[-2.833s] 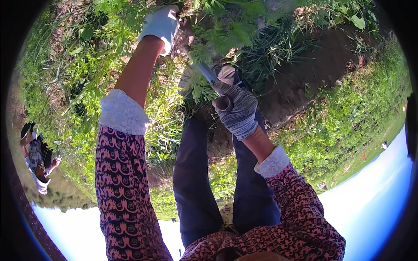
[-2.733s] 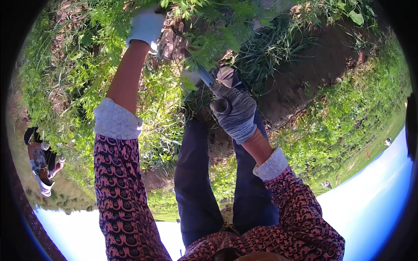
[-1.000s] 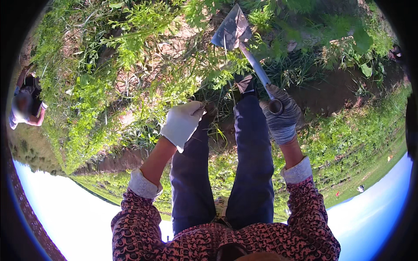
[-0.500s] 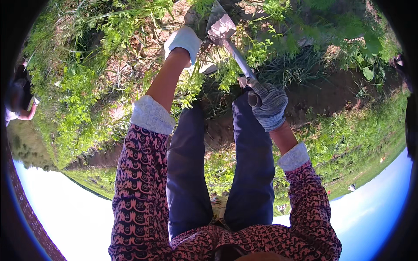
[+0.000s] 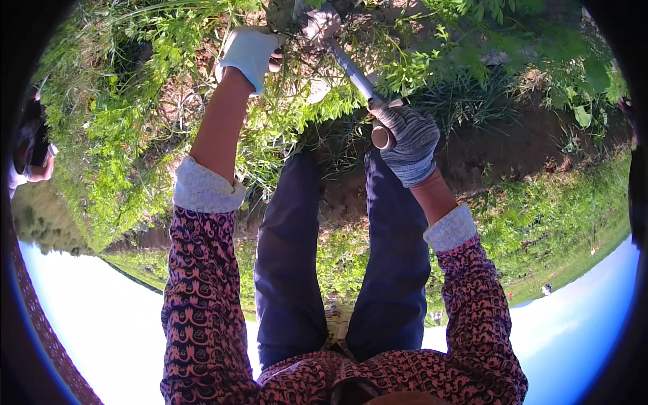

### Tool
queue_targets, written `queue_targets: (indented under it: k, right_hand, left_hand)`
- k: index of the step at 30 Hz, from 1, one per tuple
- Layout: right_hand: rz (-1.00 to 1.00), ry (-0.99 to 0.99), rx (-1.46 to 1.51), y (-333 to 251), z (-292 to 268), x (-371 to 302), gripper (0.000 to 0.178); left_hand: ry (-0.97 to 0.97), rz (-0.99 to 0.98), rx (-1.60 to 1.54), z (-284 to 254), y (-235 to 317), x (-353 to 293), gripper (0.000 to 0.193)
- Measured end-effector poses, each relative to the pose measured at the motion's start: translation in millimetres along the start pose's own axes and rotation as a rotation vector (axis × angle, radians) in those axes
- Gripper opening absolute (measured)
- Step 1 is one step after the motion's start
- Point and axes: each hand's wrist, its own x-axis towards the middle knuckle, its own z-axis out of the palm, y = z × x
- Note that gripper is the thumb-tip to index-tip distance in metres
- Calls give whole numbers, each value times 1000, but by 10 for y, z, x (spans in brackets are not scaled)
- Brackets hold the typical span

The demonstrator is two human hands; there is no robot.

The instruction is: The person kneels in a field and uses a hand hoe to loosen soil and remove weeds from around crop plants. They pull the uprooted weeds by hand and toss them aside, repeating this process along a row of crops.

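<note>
grey-gloved right hand (image 5: 408, 138) has fingers wrapped round the handle (image 5: 382, 138) of a metal hand tool (image 5: 352, 73); its blade (image 5: 321, 24) sits up front among green plants (image 5: 406, 77). white-gloved left hand (image 5: 247, 57) is just left of the blade; fingertips partly hidden, can't tell if gripping.

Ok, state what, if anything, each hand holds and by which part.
Right hand: the bladed tool, near its handle's end. Left hand: cannot be told.

The bare left forearm (image 5: 221, 125) is pointing far forward, its white fabric-gloved left hand (image 5: 248, 55) tilting right, partly hidden. The bare right forearm (image 5: 430, 194) is slanting inward, its grey striped knit-gloved right hand (image 5: 410, 140) forming a curled grip.
</note>
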Motion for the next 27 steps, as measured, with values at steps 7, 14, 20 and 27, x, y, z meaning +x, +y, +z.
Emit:
queue_targets:
  k: [7,14,20,27]
  right_hand:
    - [24,-54,-17,118,-179,-215,31]
    - [58,-64,121,24,-255,-57,25]
    - [116,-124,134,-28,-335,71,24]
    - [186,-88,364,-179,-224,366,32]
  left_hand:
    - [179,-152,-343,-341,-217,-238,10]
    - [-115,177,668,64,-330,-115,22]
    - [168,589,695,-53,212,-243,23]
    - [410,323,72,-865,553,255,21]
